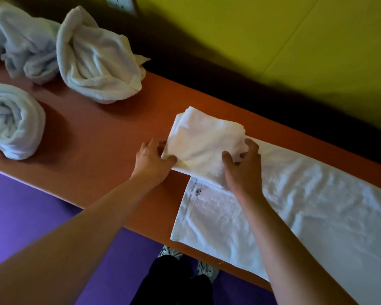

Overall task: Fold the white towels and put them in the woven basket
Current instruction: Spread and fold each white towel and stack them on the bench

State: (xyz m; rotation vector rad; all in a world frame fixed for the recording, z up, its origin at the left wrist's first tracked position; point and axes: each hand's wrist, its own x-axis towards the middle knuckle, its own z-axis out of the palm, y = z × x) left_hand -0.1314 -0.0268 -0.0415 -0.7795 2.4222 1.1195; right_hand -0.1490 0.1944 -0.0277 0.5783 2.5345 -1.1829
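A folded white towel (204,142) lies at the middle of the orange table (101,137), its near edge overlapping a second white towel (295,201) spread flat to the right. My left hand (152,159) pinches the folded towel's left corner between thumb and fingers. My right hand (243,166) grips its right side, fingers curled over the fold. No woven basket is in view.
Three crumpled white towels sit at the left: one bundle (97,60) at the back, one (24,42) in the far left corner, and a rolled one (11,119) near the front edge. A yellow-green wall (273,36) stands behind. Purple floor (42,205) lies below.
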